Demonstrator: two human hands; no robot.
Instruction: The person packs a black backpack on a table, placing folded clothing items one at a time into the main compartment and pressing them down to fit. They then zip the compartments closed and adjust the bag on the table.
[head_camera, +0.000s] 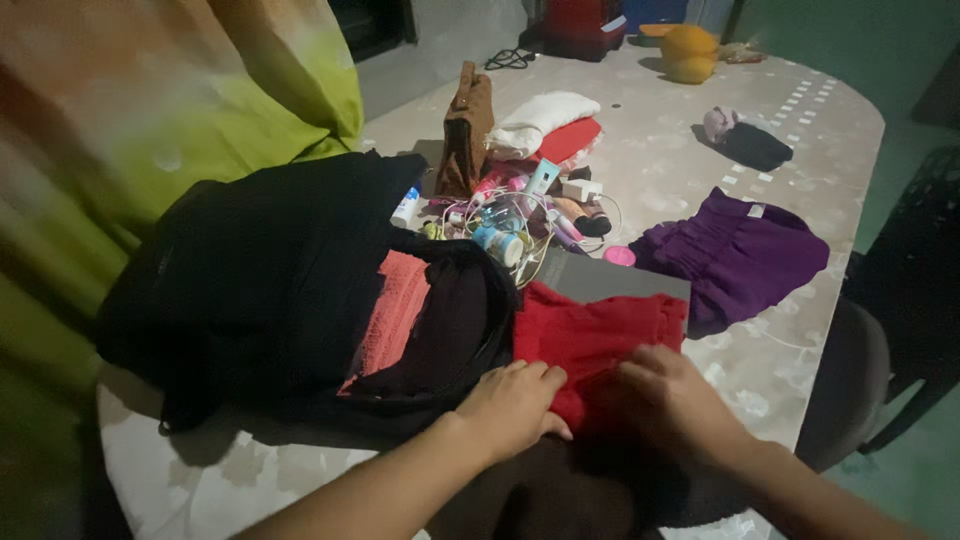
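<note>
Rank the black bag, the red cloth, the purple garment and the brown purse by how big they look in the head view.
1. black bag, clearly largest, though nearest the camera.
2. purple garment and red cloth: look alike, so unranked; hands cover part of the red cloth.
3. brown purse, smallest, but farther away.

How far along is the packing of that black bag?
Seemingly partway. A coral-pink cloth already lies in the open black bag. Both hands, left hand and right hand, press on a red garment. The purple garment, toiletries and folded white cloth remain out on the table.
</note>
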